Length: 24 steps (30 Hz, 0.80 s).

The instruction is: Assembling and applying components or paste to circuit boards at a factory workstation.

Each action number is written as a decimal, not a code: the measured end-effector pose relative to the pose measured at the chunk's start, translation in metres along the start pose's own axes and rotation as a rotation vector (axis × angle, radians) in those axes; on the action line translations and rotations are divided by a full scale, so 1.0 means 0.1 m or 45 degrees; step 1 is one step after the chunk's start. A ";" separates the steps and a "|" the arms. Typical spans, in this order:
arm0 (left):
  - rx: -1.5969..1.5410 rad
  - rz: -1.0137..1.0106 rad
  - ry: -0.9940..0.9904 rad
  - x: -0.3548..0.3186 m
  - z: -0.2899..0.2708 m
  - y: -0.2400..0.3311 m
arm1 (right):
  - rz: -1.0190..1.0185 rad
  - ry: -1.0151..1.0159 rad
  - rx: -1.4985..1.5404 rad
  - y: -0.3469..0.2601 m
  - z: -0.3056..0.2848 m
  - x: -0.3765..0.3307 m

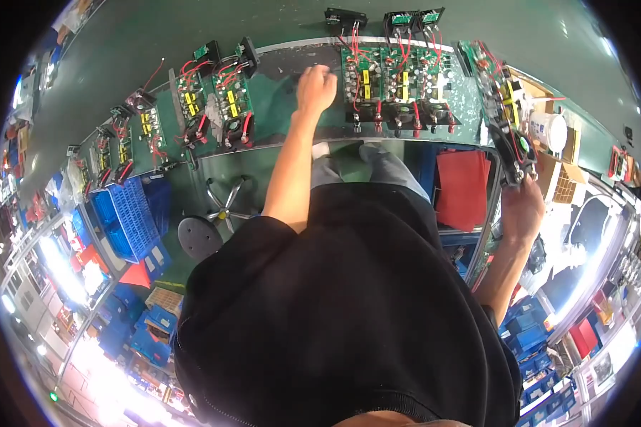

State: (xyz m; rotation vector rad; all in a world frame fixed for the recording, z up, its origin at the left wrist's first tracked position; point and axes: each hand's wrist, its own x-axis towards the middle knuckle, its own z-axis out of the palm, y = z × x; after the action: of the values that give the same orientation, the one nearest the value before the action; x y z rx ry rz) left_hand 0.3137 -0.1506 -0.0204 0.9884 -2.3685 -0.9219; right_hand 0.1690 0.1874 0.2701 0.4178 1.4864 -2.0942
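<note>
My left hand [315,89] is over the bench, left of a group of green circuit boards [394,78] with yellow parts, red wires and black end panels. Its fingers are curled in; whether anything is inside them is hidden. At the right end of the bench my right hand [523,208] has its fingers closed at the near end of a black end panel [511,153]. That panel belongs to another circuit board [495,82], which reaches back across the bench at a slant.
More wired boards [231,99] stand in a row along the bench to the left. A white tub [548,132] and an open cardboard box [559,178] are at the right. Below the bench are a red stack [463,188], a wheeled stool [199,237] and a blue crate [124,217].
</note>
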 end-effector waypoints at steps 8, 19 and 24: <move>1.029 0.443 -0.288 0.00 -0.91 -0.34 | 0.169 -0.256 0.059 0.71 0.91 0.15; 1.410 0.692 -0.186 0.33 -1.59 -0.73 | 0.287 -0.382 0.086 2.62 1.79 -0.14; 1.110 0.706 -0.086 0.29 -1.84 -0.87 | 0.393 -0.374 0.017 3.37 1.55 -0.13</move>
State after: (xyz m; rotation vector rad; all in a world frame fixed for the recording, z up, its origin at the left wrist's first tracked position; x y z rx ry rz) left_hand 0.4427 -0.2942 0.0497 0.4690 -2.9032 0.3266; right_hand 0.3846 -0.0390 0.0702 0.3058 1.1587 -1.8315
